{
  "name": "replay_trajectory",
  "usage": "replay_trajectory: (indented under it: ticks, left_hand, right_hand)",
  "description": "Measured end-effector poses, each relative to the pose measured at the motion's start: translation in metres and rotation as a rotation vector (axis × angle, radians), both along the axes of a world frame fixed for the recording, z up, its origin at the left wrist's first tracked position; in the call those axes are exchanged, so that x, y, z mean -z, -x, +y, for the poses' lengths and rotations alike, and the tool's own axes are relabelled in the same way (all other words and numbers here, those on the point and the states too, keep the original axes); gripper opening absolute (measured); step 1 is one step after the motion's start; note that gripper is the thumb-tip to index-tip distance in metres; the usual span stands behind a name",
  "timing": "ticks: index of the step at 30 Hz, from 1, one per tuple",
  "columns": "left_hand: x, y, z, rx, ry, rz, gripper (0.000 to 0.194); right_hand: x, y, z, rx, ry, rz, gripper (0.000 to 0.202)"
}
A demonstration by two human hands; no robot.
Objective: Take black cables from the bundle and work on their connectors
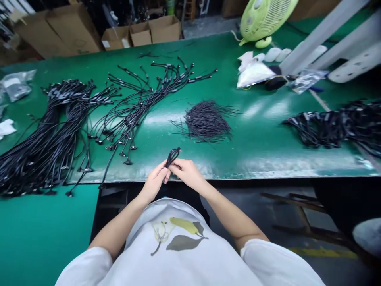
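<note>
A black cable (172, 157), coiled into a small bundle, stands up between my hands just over the table's front edge. My left hand (156, 176) is closed around its lower part. The fingers of my right hand (185, 170) are pinched together at the same bundle, and the exact grip at the fingertips is partly hidden. Beyond my hands lies a heap of thin black twist ties (206, 121). Left of that heap, loose black cables (149, 99) with small connectors are spread out.
Thick bunches of black cables (56, 123) cover the left side of the green table (253, 155). Coiled cables (336, 123) lie at the right. A green fan (264, 18), a white bag (254, 74) and grey posts (321, 39) stand at the back right. Cardboard boxes (165, 29) are behind.
</note>
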State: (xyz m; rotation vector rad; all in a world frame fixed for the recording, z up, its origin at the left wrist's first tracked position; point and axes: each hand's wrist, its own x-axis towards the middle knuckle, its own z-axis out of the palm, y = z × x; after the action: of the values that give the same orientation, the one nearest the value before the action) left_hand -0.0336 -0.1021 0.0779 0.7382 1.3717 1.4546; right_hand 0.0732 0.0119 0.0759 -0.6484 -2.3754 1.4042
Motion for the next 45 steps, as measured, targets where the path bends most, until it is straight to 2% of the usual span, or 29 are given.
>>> replay_trajectory:
  ticks: [2, 3, 5, 8, 11, 15, 20, 25, 29, 32, 35, 40, 42, 45]
  left_hand:
    - [-0.001, 0.005, -0.006, -0.037, 0.02, 0.107, 0.046]
    - [-0.002, 0.007, -0.008, -0.049, 0.043, 0.171, 0.043]
    - [-0.002, 0.011, -0.01, -0.066, 0.092, 0.279, 0.04]
    - [0.001, 0.017, -0.009, -0.079, 0.131, 0.343, 0.038]
    - [0.005, 0.023, -0.01, -0.066, 0.15, 0.33, 0.034]
    - [0.008, 0.028, -0.014, 0.015, 0.185, 0.226, 0.026]
    - [0.008, 0.027, -0.017, 0.101, 0.202, 0.036, 0.042]
    - [0.012, 0.022, -0.016, 0.108, 0.215, -0.044, 0.039]
    - [0.018, 0.013, -0.012, 0.069, 0.238, -0.037, 0.027]
    - [0.018, 0.007, -0.008, 0.042, 0.231, -0.029, 0.025]
    - [0.013, 0.005, -0.005, 0.012, 0.21, -0.023, 0.032]
    - [0.002, 0.011, 0.0, -0.036, 0.16, 0.011, 0.038]
    - [0.0, 0.013, 0.003, -0.056, 0.153, 0.021, 0.037]
    - [0.002, 0.015, 0.007, -0.1, 0.146, 0.064, 0.035]
  right_hand:
    - [-0.001, 0.0, -0.005, -0.034, -0.038, 0.036, 0.015]
    - [-0.001, 0.0, -0.007, -0.049, -0.119, 0.044, 0.015]
    - [-0.004, -0.002, -0.012, -0.059, -0.421, 0.037, 0.016]
    - [-0.011, -0.001, -0.015, -0.089, -0.986, 0.069, 0.023]
    - [-0.021, 0.003, -0.008, -0.306, -1.35, 0.201, 0.022]
    - [-0.036, 0.01, 0.004, -0.614, -1.545, 0.262, 0.029]
    - [-0.046, 0.014, 0.006, -0.763, -1.709, 0.181, 0.023]
    - [-0.035, 0.011, -0.007, -0.8, -1.782, 0.039, 0.024]
    - [-0.021, 0.006, -0.017, -0.677, -1.814, -0.133, 0.023]
    - [-0.016, 0.003, -0.018, -0.583, -1.755, -0.146, 0.017]
    - [-0.012, 0.0, -0.015, -0.52, -1.662, -0.083, 0.013]
    - [-0.004, 0.004, -0.004, -0.312, -1.494, -0.061, 0.02]
    - [-0.002, 0.01, 0.002, -0.277, -1.361, -0.039, 0.021]
    - [-0.006, 0.02, 0.01, -0.226, -1.035, 0.016, 0.021]
